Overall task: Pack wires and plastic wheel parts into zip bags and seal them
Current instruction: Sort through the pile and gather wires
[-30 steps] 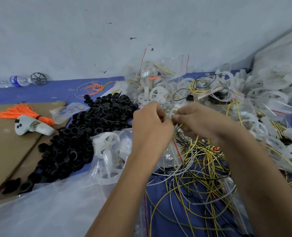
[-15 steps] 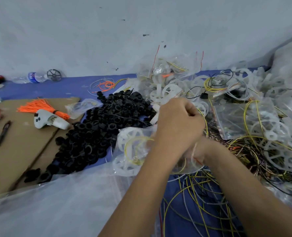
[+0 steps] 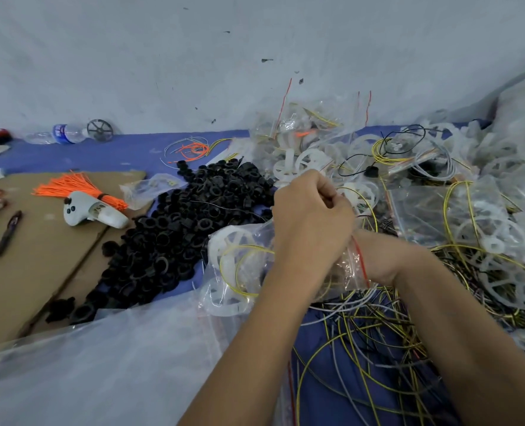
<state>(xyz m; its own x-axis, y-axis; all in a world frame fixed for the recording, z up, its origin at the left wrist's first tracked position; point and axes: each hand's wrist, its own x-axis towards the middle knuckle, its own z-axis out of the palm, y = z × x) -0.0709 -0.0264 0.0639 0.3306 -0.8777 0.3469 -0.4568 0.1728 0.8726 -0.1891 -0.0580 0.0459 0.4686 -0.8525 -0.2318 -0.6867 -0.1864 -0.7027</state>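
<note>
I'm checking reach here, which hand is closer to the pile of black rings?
Left. The left hand sits just right of the black rings, nearly at the pile's edge; the right hand is tucked behind it, farther right.

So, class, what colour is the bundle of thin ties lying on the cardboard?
Bright orange bundle of ties, clearest in the head view.

A second ago both hands meet side by side above the tangled wires, fingertips pinching together at the mouth of the zip bag point(image 3: 285, 265). Now the left hand point(image 3: 311, 222) lies over the right, curled at the bag's top edge, and the right hand point(image 3: 374, 256) is mostly hidden behind it and the bag's red-striped opening; only its wrist shows. A yellow wire point(image 3: 248, 265) now coils inside the bag beside the white plastic wheel point(image 3: 233, 241), where earlier only wheels showed.
</note>
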